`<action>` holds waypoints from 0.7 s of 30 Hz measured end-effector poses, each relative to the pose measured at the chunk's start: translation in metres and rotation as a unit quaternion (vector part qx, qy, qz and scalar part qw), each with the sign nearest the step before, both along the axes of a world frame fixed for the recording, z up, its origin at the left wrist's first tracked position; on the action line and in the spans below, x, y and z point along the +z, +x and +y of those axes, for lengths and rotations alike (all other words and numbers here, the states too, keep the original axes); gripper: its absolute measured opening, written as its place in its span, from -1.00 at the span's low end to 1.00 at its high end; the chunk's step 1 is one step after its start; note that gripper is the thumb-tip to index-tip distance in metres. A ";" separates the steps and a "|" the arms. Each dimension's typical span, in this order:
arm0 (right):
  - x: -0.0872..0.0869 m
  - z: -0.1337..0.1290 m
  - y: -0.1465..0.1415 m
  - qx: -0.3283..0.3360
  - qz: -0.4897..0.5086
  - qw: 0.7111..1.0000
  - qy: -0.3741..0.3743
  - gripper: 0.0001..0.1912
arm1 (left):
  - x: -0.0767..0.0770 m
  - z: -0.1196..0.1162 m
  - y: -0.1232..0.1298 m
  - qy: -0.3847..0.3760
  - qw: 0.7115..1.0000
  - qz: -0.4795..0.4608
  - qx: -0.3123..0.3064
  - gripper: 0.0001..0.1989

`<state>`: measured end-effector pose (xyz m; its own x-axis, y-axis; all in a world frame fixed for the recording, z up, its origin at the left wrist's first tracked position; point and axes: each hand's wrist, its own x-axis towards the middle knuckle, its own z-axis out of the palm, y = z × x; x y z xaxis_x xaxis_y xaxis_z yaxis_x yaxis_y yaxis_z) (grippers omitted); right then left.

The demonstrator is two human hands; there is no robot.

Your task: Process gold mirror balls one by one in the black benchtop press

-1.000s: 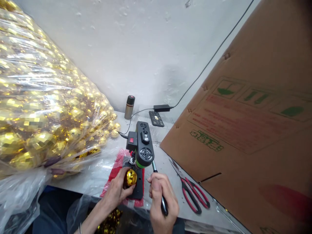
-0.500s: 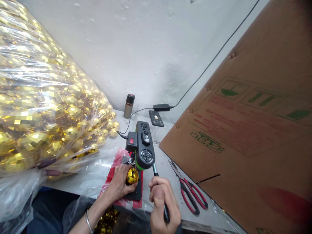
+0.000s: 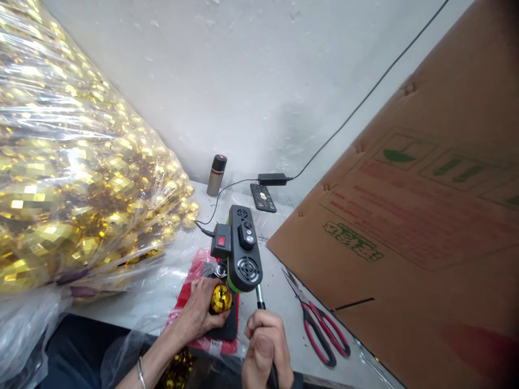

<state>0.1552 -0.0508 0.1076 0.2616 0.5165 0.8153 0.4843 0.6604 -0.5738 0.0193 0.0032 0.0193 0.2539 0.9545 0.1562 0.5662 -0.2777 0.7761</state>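
Observation:
Between the thumb and fingers of my left hand (image 3: 203, 309) is a small gold faceted ball (image 3: 221, 299), held just under the front end of a small black-and-green bench machine (image 3: 245, 249). A dark hole or slot shows on the ball's top. My right hand (image 3: 268, 348) is wrapped round the black grip of a lever handle (image 3: 260, 296), whose metal rod reaches up to the machine. The machine's black base (image 3: 230, 328) rests on a red plastic sheet (image 3: 190, 286). What lies under the machine's head is hidden.
Scissors with red-and-black handles (image 3: 324, 330) lie right of my right hand. A large cardboard box (image 3: 397, 227) leans in on the right. A clear bag of gold balls (image 3: 101, 178) fills the left. Behind stand a flask (image 3: 216, 175), a phone (image 3: 263, 198) and a power adapter (image 3: 272, 179).
My right hand has come slightly down and left with the lever handle. My left hand still holds the gold ball at nearly the same place. The view has shifted slightly.

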 end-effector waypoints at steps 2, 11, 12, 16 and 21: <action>-0.003 0.002 -0.002 -0.012 0.008 1.000 0.006 -0.66 | 0.000 0.000 0.001 -0.003 1.000 0.000 -0.002 -0.55; -0.016 0.011 -0.012 -0.026 0.047 0.997 0.049 -0.65 | 0.002 0.000 0.003 0.006 1.000 -0.001 -0.005 -0.54; -0.018 0.011 -0.012 -0.023 0.043 0.997 0.054 -0.65 | 0.003 0.000 0.003 0.005 1.000 0.000 -0.005 -0.54; -0.024 0.012 -0.009 -0.010 0.043 0.997 0.058 -0.63 | 0.006 0.000 0.003 -0.009 1.000 0.007 -0.001 -0.55; -0.020 0.013 -0.009 -0.013 0.051 0.997 0.063 -0.61 | 0.008 0.000 0.002 -0.011 1.000 0.002 -0.011 -0.54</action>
<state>0.1457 -0.0378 0.0872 0.3586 0.4042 0.8414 0.4447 0.7185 -0.5347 0.0216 0.0035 0.0273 0.2762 0.9515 0.1351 0.5622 -0.2740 0.7803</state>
